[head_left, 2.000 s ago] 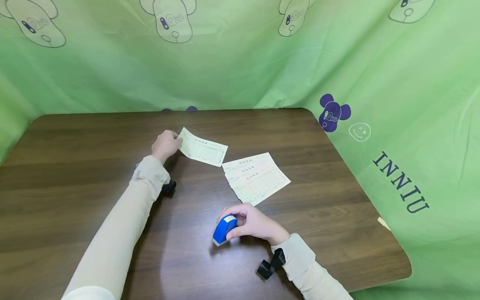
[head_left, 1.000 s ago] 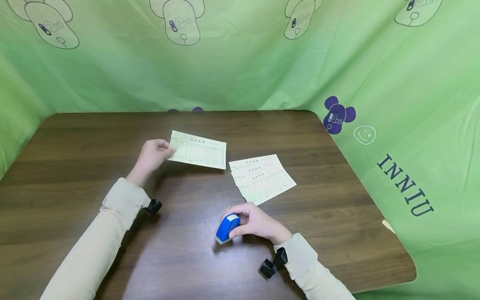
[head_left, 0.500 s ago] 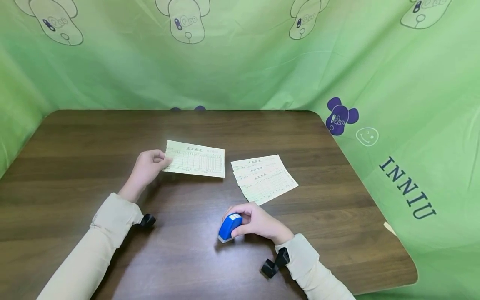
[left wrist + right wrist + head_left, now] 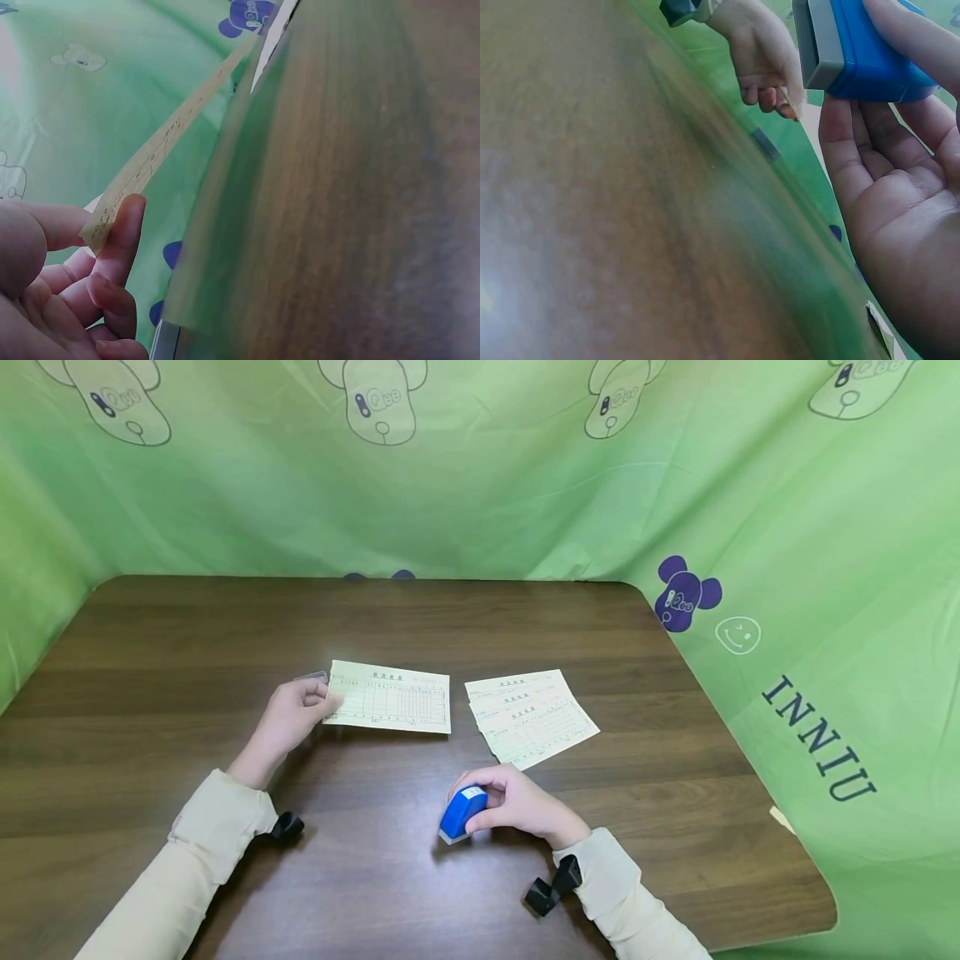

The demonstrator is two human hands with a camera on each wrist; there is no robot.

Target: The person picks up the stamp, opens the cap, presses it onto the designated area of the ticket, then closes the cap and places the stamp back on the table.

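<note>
My left hand (image 4: 288,714) pinches a pale printed form slip (image 4: 390,697) by its left edge between thumb and fingers. The left wrist view shows that slip (image 4: 165,146) nearly edge-on, raised off the table. In my right hand (image 4: 517,802) is a blue stamp (image 4: 462,814) with a white label on top and a grey base. Its base is tilted down to the left, just above the table; the right wrist view shows the stamp (image 4: 877,56) between thumb and fingers. Right of the held slip, several similar slips (image 4: 532,718) lie overlapped on the table.
Behind my left hand, a small grey flat object (image 4: 313,677) is mostly hidden. The brown wooden table (image 4: 360,877) has a green printed curtain (image 4: 480,485) along its back and right side. A pale scrap (image 4: 782,819) shows at the right edge.
My left hand has drawn the slip leftward and nearer, away from the overlapped slips. The grey object has come into view behind it. The right hand keeps holding the stamp almost still.
</note>
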